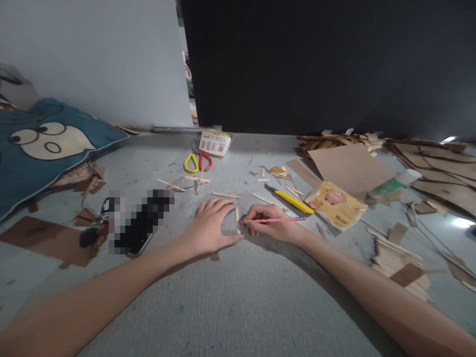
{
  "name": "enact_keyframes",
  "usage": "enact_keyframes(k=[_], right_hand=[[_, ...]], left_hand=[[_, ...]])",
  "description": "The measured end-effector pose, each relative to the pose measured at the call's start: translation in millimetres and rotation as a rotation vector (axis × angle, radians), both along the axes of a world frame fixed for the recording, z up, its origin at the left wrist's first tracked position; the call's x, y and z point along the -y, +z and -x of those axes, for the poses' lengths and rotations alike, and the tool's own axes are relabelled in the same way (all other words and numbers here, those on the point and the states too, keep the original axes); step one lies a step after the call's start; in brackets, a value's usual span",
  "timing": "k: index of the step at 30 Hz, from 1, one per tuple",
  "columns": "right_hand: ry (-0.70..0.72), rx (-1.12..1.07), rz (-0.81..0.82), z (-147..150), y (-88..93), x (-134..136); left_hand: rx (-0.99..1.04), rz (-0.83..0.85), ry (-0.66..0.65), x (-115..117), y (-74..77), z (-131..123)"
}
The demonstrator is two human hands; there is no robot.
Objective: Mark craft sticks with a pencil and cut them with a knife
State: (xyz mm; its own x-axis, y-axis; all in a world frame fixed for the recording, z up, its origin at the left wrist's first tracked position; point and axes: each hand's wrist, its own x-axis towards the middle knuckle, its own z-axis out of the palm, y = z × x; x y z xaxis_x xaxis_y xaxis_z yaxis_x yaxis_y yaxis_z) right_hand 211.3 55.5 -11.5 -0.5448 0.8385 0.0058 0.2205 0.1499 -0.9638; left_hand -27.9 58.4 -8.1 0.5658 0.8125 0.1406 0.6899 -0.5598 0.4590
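Observation:
My right hand point(273, 223) is closed around a pink pencil point(286, 219), its eraser end pointing right and its tip close to a short wooden craft stick point(238, 218). That stick lies upright in the view on the grey surface. My left hand point(212, 225) arches beside it, index fingertip at the stick's far end and thumb at its near end, steadying it between them. Whether the pencil tip touches the wood is hard to see. Just beyond my hands lie two more craft sticks, one on the left point(226, 195) and one on the right point(262, 198).
A yellow utility knife point(293, 201) and a yellow tissue pack point(336, 204) lie to the right, near a craft-stick pile point(397, 263) and cardboard point(349, 166). Scissors point(198, 162) and another pack point(214, 143) lie ahead. Left are a phone point(143, 228) and blue cushion point(55, 144).

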Motion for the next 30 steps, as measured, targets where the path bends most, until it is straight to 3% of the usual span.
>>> enact_keyframes(k=[4,10,30], right_hand=[[-0.037,-0.029,-0.019,-0.8,-0.6,1.1],[-0.221,-0.126,-0.076,-1.7,-4.0,-2.7],[-0.185,-0.13,-0.125,-2.6,-9.7,-2.0]], left_hand=[[0.003,0.003,-0.008,-0.3,0.1,0.8],[-0.008,0.021,-0.017,-1.9,-0.5,2.2],[-0.012,0.036,-0.032,-2.0,0.3,4.4]])
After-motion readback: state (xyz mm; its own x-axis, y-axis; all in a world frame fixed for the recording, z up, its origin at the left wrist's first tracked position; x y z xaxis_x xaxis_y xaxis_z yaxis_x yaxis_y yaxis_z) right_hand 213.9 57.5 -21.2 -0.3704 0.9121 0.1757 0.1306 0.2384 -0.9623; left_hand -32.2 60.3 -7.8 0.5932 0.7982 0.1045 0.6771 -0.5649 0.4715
